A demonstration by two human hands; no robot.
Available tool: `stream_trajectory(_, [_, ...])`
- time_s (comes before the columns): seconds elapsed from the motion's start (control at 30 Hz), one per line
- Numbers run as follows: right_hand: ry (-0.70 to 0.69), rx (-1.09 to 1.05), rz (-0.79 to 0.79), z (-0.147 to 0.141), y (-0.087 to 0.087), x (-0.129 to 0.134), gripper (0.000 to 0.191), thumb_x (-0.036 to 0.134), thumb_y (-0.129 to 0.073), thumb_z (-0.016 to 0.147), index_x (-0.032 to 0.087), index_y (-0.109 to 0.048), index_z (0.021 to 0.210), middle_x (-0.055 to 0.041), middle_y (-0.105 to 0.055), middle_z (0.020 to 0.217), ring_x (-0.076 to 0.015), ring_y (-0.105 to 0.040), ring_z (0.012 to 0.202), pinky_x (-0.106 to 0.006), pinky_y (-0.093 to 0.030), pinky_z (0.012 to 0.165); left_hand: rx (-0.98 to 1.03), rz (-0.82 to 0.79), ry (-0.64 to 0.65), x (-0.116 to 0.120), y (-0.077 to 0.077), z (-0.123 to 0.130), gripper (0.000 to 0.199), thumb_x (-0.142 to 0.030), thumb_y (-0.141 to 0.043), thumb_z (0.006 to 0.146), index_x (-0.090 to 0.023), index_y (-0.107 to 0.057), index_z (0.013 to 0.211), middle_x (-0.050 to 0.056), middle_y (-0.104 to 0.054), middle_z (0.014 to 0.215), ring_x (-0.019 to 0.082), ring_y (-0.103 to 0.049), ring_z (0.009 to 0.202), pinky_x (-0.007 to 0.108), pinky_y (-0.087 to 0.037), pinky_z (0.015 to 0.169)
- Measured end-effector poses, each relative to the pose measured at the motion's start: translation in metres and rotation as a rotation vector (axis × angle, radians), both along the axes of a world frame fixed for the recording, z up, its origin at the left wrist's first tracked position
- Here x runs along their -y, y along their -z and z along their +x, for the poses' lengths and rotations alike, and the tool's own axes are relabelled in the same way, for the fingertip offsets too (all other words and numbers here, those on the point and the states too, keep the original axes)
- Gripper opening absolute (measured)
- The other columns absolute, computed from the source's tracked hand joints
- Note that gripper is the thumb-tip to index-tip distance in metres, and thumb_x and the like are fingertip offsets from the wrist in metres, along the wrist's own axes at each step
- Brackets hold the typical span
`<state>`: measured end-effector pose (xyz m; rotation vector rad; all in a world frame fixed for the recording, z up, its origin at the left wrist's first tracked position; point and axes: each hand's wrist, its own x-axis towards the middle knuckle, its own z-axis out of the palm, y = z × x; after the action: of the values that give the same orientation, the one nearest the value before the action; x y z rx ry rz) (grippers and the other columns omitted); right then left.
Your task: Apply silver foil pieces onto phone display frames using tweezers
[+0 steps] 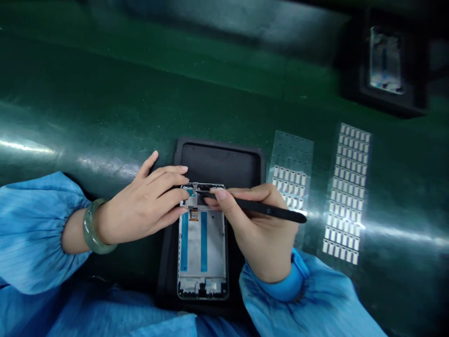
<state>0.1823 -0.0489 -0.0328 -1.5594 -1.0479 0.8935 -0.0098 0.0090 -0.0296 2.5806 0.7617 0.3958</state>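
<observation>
A phone frame (213, 243) with two blue strips lies upright in the lower part of a black foam tray (260, 161). My left hand (149, 203) rests its spread fingertips on the frame's upper left edge, and a green bangle (91, 227) circles the wrist. Black tweezers (266, 209) are pinched in my right hand (261, 224), their tips over the upper part of the frame. Whether the tips hold a small part is too small to tell. An orange connector (193, 215) shows just below them.
Right of the tray lies a clear sheet (291, 150) with small white stickers on its lower half. Farther right is a fuller sticker sheet (347, 192). Another phone frame (386, 61) sits in a black tray (414, 100) at the back right.
</observation>
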Motion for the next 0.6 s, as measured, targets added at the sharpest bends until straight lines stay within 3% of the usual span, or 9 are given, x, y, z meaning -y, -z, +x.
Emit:
stream_trajectory(0.33, [-0.008, 0.037, 0.008, -0.0001, 0.0001, 0.0009, 0.019, 0.023, -0.073, 0.075, 0.024, -0.054, 0.076, 0.0016, -0.071, 0.076, -0.0183, -0.072, 0.068, -0.03, -0.061, 0.061, -0.018, 0.081, 0.013, 0.0011, 0.0016, -0.0001, 0.023, -0.023, -0.044, 0.095, -0.017, -0.056, 0.113, 0.009, -0.06, 0.113, 0.025, -0.047, 0.125, 0.061, -0.019, 0.111])
stream_trajectory(0.6, [-0.038, 0.108, 0.029, 0.0009, 0.0044, 0.0069, 0.021, 0.02, -0.072, 0.075, 0.026, -0.053, 0.08, 0.0015, -0.071, 0.084, -0.0192, -0.071, 0.077, -0.036, -0.058, 0.071, -0.082, 0.209, 0.033, 0.003, 0.0001, 0.0027, 0.025, -0.021, -0.043, 0.095, -0.016, -0.057, 0.115, 0.011, -0.061, 0.112, 0.027, -0.048, 0.123, 0.067, -0.018, 0.109])
